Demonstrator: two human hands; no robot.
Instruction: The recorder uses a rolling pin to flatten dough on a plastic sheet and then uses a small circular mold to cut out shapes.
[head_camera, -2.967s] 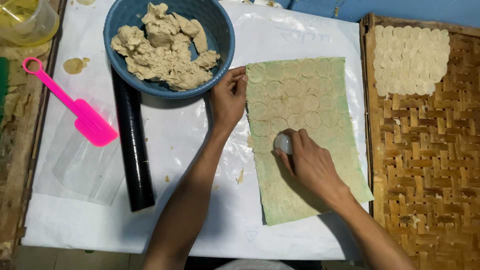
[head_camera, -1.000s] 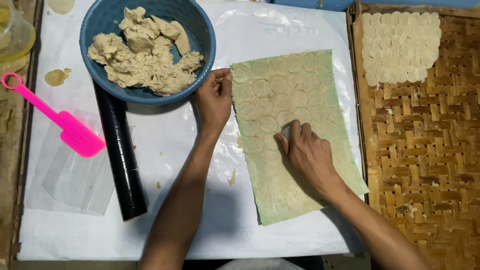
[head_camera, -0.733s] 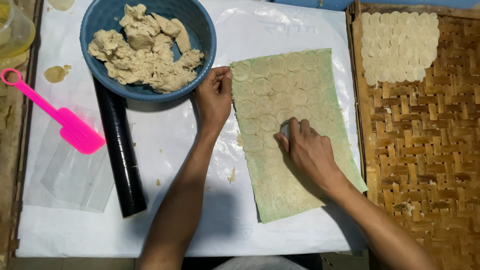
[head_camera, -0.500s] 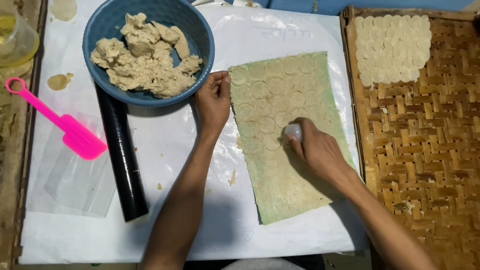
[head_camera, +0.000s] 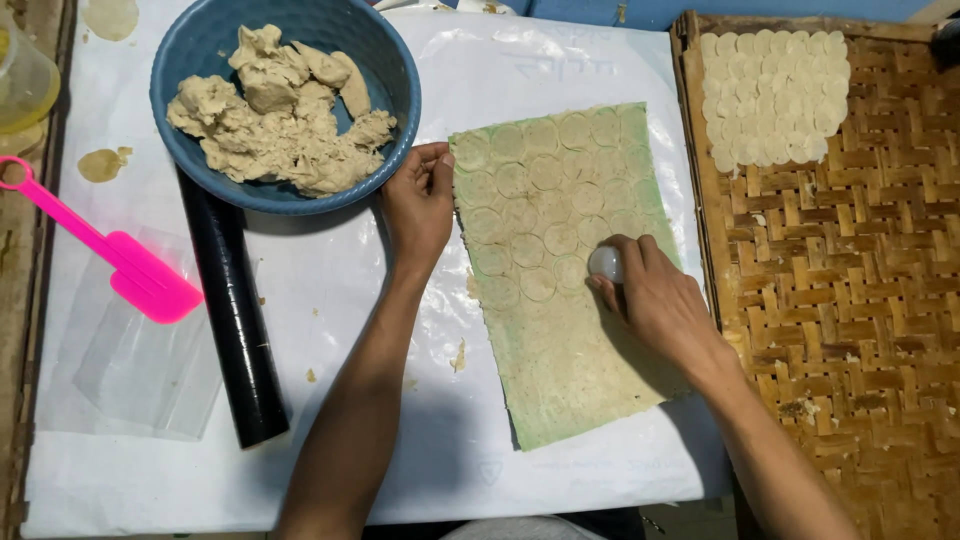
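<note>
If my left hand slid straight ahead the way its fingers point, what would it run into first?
The left hand rests at the left edge of the rolled dough sheet, fingers pointing toward the top of the picture. Straight on lies bare white plastic sheet; the blue bowl looks just to the side, though it may graze the rim.

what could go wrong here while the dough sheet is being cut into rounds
The right hand presses a small white round cutter close to rounds already marked in the dough sheet; a slightly off placement could overlap and spoil a neighbour. The left hand pins only the sheet's upper left edge, so the thin sheet might drag or tear as the cutter lifts. The blue bowl of dough rests partly on the black roller, so a nudge might tip it.
</note>
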